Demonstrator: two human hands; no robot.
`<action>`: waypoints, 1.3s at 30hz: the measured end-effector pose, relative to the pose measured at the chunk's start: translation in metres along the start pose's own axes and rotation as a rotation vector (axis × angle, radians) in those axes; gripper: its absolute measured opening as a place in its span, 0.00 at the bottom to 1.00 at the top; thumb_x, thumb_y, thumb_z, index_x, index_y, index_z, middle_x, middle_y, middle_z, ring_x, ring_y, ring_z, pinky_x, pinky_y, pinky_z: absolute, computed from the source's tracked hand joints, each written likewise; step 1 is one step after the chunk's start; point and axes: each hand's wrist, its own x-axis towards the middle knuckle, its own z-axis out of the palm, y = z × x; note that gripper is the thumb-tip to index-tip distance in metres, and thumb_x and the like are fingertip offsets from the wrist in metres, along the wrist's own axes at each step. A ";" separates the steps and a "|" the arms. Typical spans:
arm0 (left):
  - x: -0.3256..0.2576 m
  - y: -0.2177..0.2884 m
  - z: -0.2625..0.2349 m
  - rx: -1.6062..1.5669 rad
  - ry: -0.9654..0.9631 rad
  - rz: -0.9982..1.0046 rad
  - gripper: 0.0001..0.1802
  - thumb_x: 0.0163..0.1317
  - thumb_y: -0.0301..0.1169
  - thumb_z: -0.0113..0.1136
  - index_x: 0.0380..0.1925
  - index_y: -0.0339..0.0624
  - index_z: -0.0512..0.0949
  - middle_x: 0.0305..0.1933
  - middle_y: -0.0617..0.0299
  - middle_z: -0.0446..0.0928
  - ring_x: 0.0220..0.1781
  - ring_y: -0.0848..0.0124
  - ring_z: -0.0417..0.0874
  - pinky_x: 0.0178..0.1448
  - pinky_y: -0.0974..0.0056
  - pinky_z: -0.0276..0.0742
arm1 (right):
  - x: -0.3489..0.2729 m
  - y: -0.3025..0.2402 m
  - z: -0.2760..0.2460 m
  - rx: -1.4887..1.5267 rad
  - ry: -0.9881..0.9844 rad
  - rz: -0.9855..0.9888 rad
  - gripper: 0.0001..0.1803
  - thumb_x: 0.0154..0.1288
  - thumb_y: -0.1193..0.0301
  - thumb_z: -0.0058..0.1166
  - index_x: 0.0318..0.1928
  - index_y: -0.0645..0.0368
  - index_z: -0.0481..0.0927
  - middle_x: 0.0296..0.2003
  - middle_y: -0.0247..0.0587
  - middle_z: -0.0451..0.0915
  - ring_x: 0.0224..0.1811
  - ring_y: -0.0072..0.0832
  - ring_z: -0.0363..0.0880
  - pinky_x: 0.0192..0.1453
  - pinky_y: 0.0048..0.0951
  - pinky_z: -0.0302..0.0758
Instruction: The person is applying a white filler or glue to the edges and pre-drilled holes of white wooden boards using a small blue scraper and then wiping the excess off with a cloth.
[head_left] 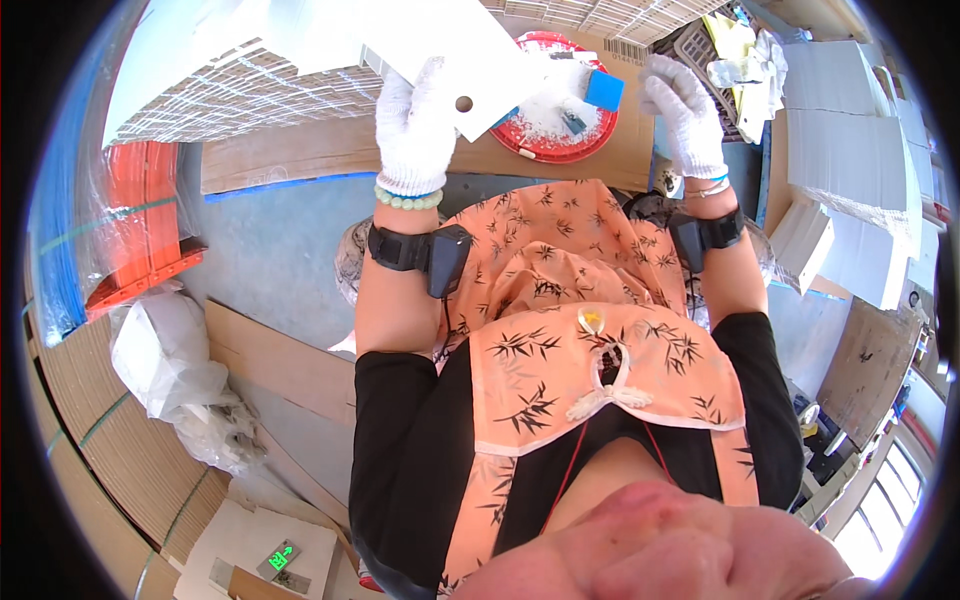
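My left hand [412, 145], in a white knit glove, is closed on the edge of a white flat panel [455, 55] with a round hole near its corner. Glare washes out much of the panel. My right hand [688, 115], also gloved, is raised at the right with its fingers curled in; whatever they may hold is hidden. Between the hands sits a round red tray [548, 155] strewn with white bits. A blue block [604, 90] lies at the tray's right side, partly over its rim. The panel overlaps the tray's left part.
A brown cardboard sheet [290, 160] lies under the tray. Stacks of white sheets [845, 150] stand at right, beside a dark crate [700, 50]. At left are orange-red panels [145, 220], plastic wrap [165, 350] and strapped cardboard stacks [110, 420].
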 end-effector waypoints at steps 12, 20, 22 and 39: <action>-0.013 -0.028 0.028 0.176 -0.305 0.018 0.13 0.74 0.31 0.54 0.52 0.35 0.78 0.44 0.57 0.84 0.43 0.73 0.84 0.47 0.66 0.81 | -0.026 -0.059 0.062 0.004 -0.382 -0.307 0.37 0.63 0.68 0.68 0.69 0.64 0.66 0.60 0.50 0.75 0.59 0.33 0.78 0.64 0.32 0.75; -0.024 -0.044 0.039 0.550 -0.562 0.136 0.22 0.61 0.40 0.65 0.53 0.44 0.78 0.47 0.52 0.83 0.46 0.52 0.86 0.50 0.55 0.82 | -0.035 -0.053 0.079 -0.560 -0.074 -0.419 0.60 0.50 0.57 0.77 0.73 0.72 0.54 0.62 0.63 0.72 0.64 0.45 0.75 0.67 0.38 0.72; -0.026 -0.043 0.041 0.674 -0.566 0.251 0.23 0.59 0.41 0.67 0.54 0.46 0.79 0.47 0.52 0.83 0.45 0.51 0.86 0.49 0.54 0.83 | -0.038 -0.052 0.087 -0.636 -0.007 -0.508 0.63 0.47 0.57 0.77 0.74 0.71 0.52 0.60 0.64 0.72 0.63 0.48 0.76 0.65 0.40 0.74; -0.026 -0.089 0.012 0.802 -0.630 -0.176 0.31 0.67 0.32 0.62 0.69 0.40 0.66 0.36 0.59 0.83 0.36 0.71 0.83 0.45 0.64 0.80 | 0.004 -0.087 -0.253 -1.178 1.106 -0.395 0.56 0.51 0.60 0.71 0.74 0.67 0.52 0.60 0.63 0.73 0.63 0.54 0.74 0.70 0.47 0.68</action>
